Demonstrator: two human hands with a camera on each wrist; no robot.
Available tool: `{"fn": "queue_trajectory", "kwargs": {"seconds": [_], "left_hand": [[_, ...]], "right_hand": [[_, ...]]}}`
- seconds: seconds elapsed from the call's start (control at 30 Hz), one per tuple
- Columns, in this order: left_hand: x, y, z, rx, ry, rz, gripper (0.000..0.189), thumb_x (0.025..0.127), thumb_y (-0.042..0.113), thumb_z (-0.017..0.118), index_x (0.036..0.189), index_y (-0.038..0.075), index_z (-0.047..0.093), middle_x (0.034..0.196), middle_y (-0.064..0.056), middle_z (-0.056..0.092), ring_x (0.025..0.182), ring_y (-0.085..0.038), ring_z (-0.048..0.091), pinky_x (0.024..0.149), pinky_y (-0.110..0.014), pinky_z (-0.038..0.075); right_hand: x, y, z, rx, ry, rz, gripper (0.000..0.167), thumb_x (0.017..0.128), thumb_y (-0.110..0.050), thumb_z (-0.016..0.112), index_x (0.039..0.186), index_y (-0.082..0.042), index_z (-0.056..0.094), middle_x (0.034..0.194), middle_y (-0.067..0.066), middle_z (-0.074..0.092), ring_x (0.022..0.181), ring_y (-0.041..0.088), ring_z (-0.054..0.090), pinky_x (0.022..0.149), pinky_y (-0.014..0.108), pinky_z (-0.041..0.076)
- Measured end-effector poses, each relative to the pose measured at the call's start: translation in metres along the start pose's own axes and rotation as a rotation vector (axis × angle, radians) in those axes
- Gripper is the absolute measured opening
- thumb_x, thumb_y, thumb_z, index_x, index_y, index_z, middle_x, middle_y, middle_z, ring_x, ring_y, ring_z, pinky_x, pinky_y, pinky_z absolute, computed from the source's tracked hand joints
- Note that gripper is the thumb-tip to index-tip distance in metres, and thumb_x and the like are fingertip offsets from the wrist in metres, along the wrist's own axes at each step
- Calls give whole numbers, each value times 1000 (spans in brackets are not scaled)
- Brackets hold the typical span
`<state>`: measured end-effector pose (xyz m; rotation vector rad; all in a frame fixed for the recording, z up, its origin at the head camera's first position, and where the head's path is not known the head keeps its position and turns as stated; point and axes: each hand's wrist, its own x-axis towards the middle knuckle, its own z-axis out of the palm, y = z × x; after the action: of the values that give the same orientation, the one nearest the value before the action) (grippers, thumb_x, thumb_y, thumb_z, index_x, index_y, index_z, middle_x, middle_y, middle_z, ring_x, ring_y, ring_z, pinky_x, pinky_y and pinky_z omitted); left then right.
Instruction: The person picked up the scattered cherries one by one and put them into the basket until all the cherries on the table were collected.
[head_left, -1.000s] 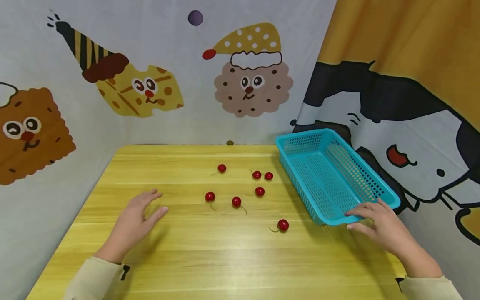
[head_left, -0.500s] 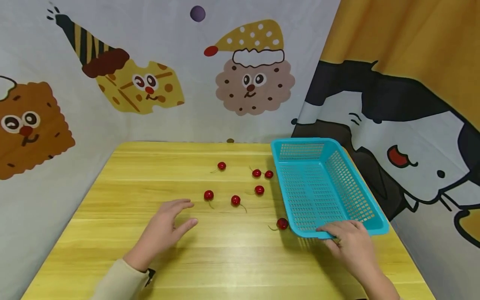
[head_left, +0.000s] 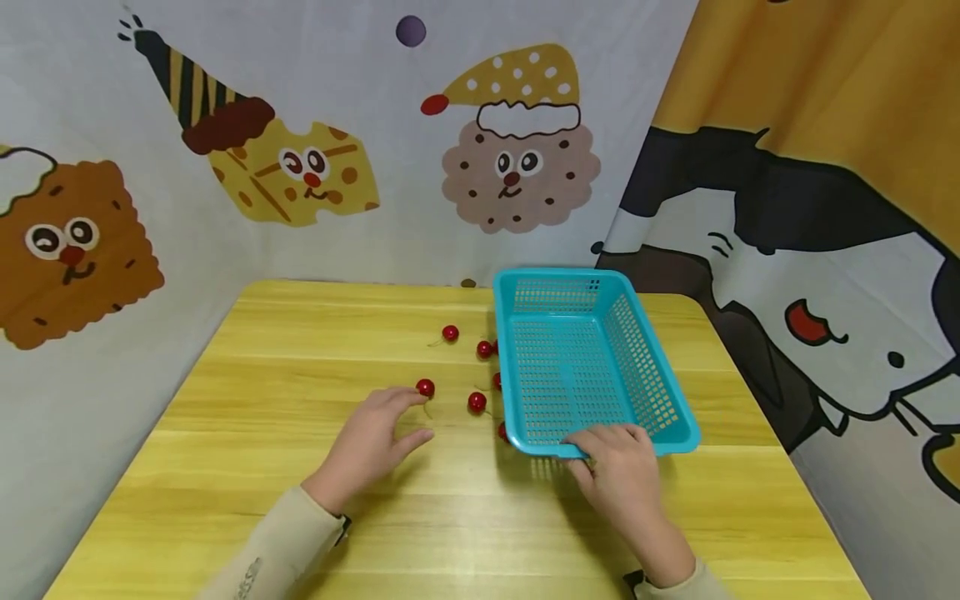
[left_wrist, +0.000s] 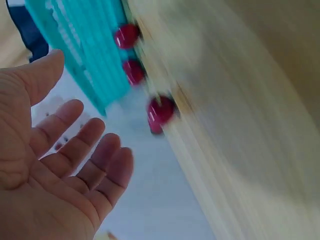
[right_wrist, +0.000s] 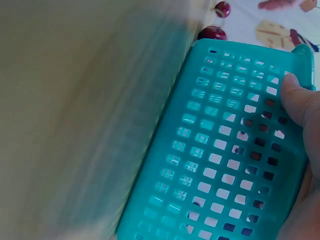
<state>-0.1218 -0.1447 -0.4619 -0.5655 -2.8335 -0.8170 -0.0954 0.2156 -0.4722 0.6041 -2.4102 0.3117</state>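
A turquoise perforated plastic basket (head_left: pixel 566 358) stands over the table's right half with nothing inside. My right hand (head_left: pixel 618 479) grips its near rim, thumb (right_wrist: pixel 295 100) on the outer wall and fingers over the edge. My left hand (head_left: pixel 371 446) hovers palm inward over the wood, fingers loosely extended and holding nothing. Its fingertips overlap a red cherry (head_left: pixel 425 387) in the head view. Another cherry (head_left: pixel 477 403) lies between that hand and the basket, and a third (head_left: pixel 450 333) farther back. More cherries (head_left: pixel 484 350) sit along the basket's left side, some partly hidden by it.
The wooden table (head_left: pixel 465 533) ends at a white cloth backdrop (head_left: pixel 322 258) with cartoon prints. On the right hangs a yellow, black and white printed curtain (head_left: pixel 825 208). Both forearms come in from the front edge.
My right hand has brought the basket left from the table's right edge, up beside the cherries and partly hiding some. My left hand has moved right, toward the nearest cherry.
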Motion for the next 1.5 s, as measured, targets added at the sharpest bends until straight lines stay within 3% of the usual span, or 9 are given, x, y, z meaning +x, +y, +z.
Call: {"fn": "queue_trajectory", "kwargs": {"seconds": [0.2, 0.33, 0.53, 0.77, 1.0, 1.2, 1.27, 1.37, 1.5], "left_hand": [[16, 43, 32, -34, -113, 40, 52, 95, 38, 83, 137, 10, 68, 139, -10, 69, 130, -31, 66, 111, -50, 57], [31, 61, 56, -19, -119, 56, 50, 93, 35, 85, 129, 4, 69, 126, -11, 71, 116, -28, 70, 102, -45, 61], [47, 69, 81, 2, -96, 34, 39, 92, 23, 85, 122, 3, 70, 108, -11, 70, 98, -25, 71, 92, -43, 64], [54, 71, 91, 29, -126, 38, 22, 96, 16, 80, 112, 2, 75, 98, -9, 73, 95, -25, 74, 87, -41, 65], [51, 63, 75, -39, -160, 8, 13, 98, 10, 75, 110, 5, 74, 106, -7, 70, 98, -21, 68, 90, -38, 62], [59, 60, 33, -192, 22, -40, 34, 100, 15, 77, 131, 3, 71, 129, -14, 72, 116, -28, 70, 100, -44, 63], [64, 65, 19, -227, 108, -3, 36, 98, 16, 79, 132, 4, 71, 130, -12, 72, 111, -25, 71, 96, -41, 64], [72, 75, 5, -278, 193, 92, 37, 97, 15, 80, 131, 5, 71, 126, -9, 74, 98, -20, 70, 85, -33, 64], [86, 96, 3, -321, 158, 218, 35, 98, 15, 79, 131, 5, 71, 124, -9, 74, 93, -16, 69, 79, -27, 64]], "right_hand": [[9, -13, 9, -28, 10, 21, 21, 74, -29, 90, 91, -22, 82, 89, -2, 81, 83, 26, 75, 82, 46, 51], [11, -16, 12, -52, 15, 40, 20, 74, -31, 89, 91, -21, 82, 88, -1, 81, 81, 26, 74, 81, 47, 51], [10, -17, 14, -68, 10, 56, 19, 73, -28, 90, 90, -21, 82, 87, -1, 80, 80, 27, 73, 81, 48, 50], [11, -13, 11, -73, 4, 93, 21, 71, -24, 92, 89, -20, 81, 87, 1, 80, 78, 27, 72, 81, 47, 49], [9, -5, 6, -74, -29, 84, 27, 75, -35, 92, 92, -18, 80, 88, 0, 79, 79, 26, 70, 78, 44, 48], [4, 9, 3, 4, -49, -15, 61, 99, -71, 54, 106, -16, 79, 98, 3, 80, 89, 28, 73, 79, 47, 51], [3, 12, 4, 21, -30, -23, 69, 105, -72, 39, 106, -16, 79, 99, 4, 81, 91, 30, 74, 81, 50, 52], [2, 13, 5, 22, 6, 7, 67, 105, -71, 42, 103, -16, 81, 97, 4, 81, 91, 31, 74, 85, 55, 49], [2, 14, 5, 9, 36, 68, 65, 99, -75, 52, 98, -17, 81, 94, 5, 81, 88, 33, 72, 88, 60, 44]]}}
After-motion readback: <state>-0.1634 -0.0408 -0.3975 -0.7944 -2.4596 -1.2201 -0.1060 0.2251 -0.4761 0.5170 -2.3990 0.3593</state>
